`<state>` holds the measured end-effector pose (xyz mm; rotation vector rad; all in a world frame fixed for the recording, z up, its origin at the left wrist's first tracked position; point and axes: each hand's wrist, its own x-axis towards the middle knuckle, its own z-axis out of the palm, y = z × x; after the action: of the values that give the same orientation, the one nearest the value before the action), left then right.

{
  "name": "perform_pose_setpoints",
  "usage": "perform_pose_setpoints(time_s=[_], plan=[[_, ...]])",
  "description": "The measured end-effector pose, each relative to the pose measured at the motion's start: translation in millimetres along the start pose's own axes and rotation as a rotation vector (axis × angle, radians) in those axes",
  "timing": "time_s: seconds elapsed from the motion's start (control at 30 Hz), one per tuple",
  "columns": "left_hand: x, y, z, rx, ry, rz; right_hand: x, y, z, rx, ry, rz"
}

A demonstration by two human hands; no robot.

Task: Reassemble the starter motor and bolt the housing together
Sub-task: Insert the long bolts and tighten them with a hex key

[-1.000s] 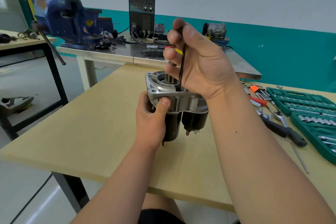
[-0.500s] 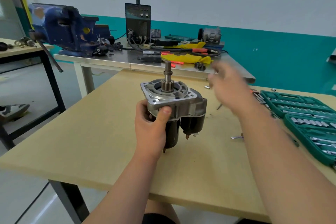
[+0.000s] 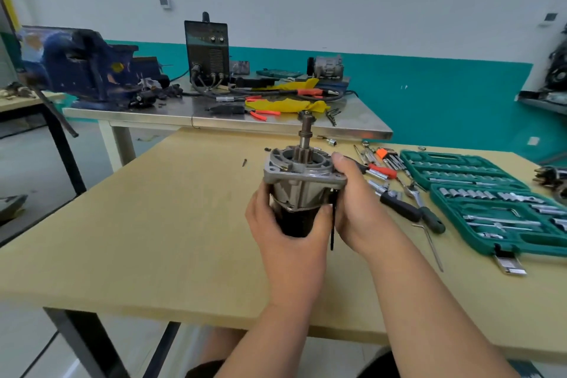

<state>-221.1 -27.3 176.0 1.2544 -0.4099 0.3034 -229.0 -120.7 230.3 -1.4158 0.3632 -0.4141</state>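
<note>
Workbench holds socket set near starter motor, which left hand and right hand both grip.

A pale wooden tabletop carried an open green socket-set case along its right edge. Black-handled tools, an orange-holdered hex key set and a loose hex key lay beside it. A small black screw lay near the far edge.

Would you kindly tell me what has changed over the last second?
The right hand lifted the hex key off the starter motor, swung rightward, then returned to grip the motor's right side, the key now hanging beside it. The left hand kept holding the motor's body.
</note>
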Motion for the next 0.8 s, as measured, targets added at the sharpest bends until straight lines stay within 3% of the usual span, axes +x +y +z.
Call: perform_pose_setpoints(time_s=[0.17, 0.33, 0.47, 0.63, 0.7, 0.8], plan=[[9, -10, -23, 0.013, -0.119, -0.089, 11, -9, -18, 0.204, -0.051, 0.034], [26, -21, -28, 0.294, -0.33, -0.01, 9, -6, -19, 0.337, -0.248, -0.006], [34, -22, -36, 0.1, -0.516, -0.082, 13, -12, -14, 0.233, -0.385, -0.046], [34, -19, -32, 0.131, -0.455, -0.075, 18, -15, -14, 0.282, -0.508, 0.003], [26, -17, -27, 0.15, -0.36, -0.035, 18, -20, -18, 0.184, -0.459, 0.01], [11, -14, -16, 0.188, -0.185, -0.001, 9, -31, -24, -0.237, -0.091, -0.135]])
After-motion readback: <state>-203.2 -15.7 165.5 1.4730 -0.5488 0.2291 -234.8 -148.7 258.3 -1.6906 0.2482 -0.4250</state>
